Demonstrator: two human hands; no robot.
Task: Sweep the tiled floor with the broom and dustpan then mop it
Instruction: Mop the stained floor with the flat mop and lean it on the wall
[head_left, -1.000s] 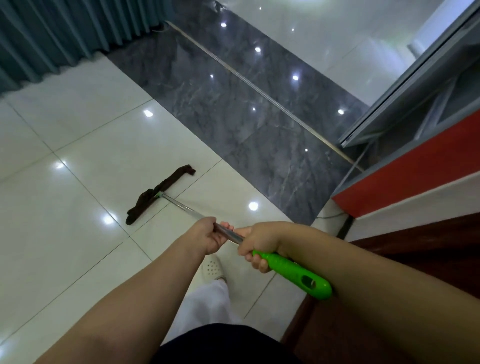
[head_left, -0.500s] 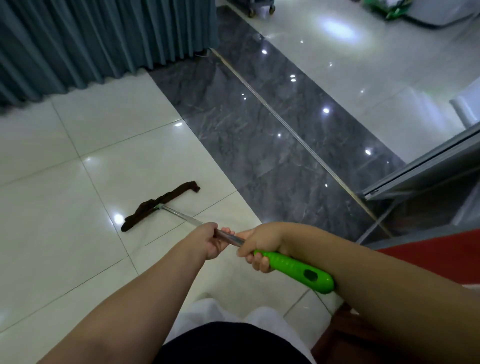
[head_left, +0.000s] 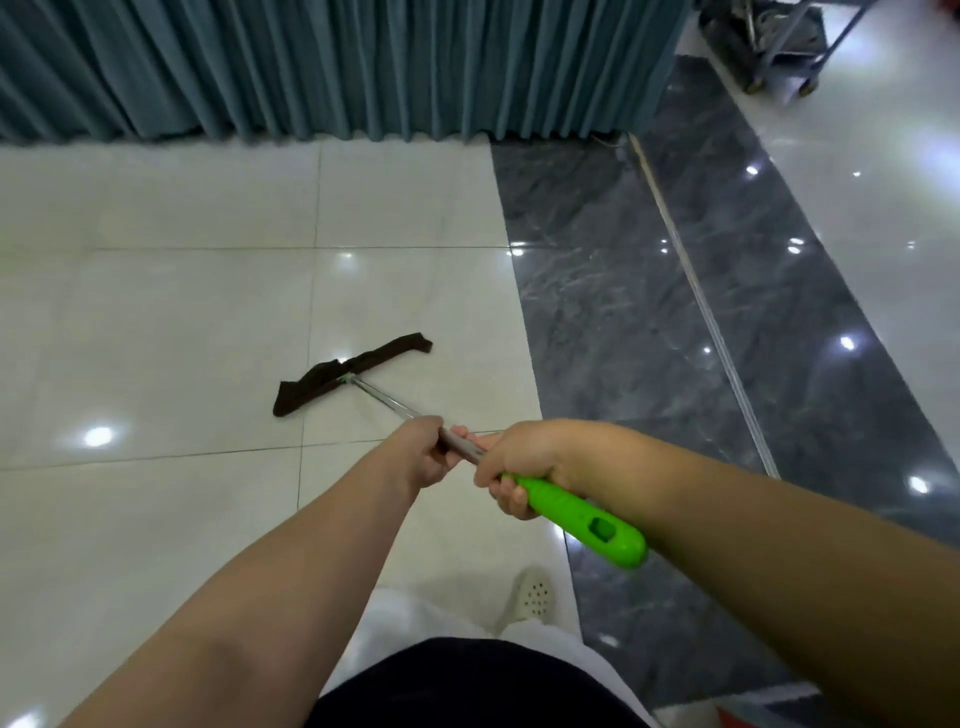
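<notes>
A flat mop with a dark brown cloth head (head_left: 348, 371) lies on the white tiled floor (head_left: 171, 332) ahead of me. Its thin metal shaft (head_left: 384, 400) runs back to a bright green handle end (head_left: 587, 522). My left hand (head_left: 421, 452) grips the metal shaft. Just behind it, my right hand (head_left: 519, 462) grips the shaft where the green handle begins. No broom or dustpan is in view.
Teal curtains (head_left: 332, 67) hang along the far edge of the white tiles. A dark grey marble strip (head_left: 649, 322) with a metal floor rail (head_left: 701, 306) runs on the right. A wheeled cart (head_left: 769, 41) stands at the top right. My light shoe (head_left: 532, 597) is below my hands.
My view has swung left: the red and white counter has left the frame and the curtains now fill the top. Both hands keep their grip on the mop.
</notes>
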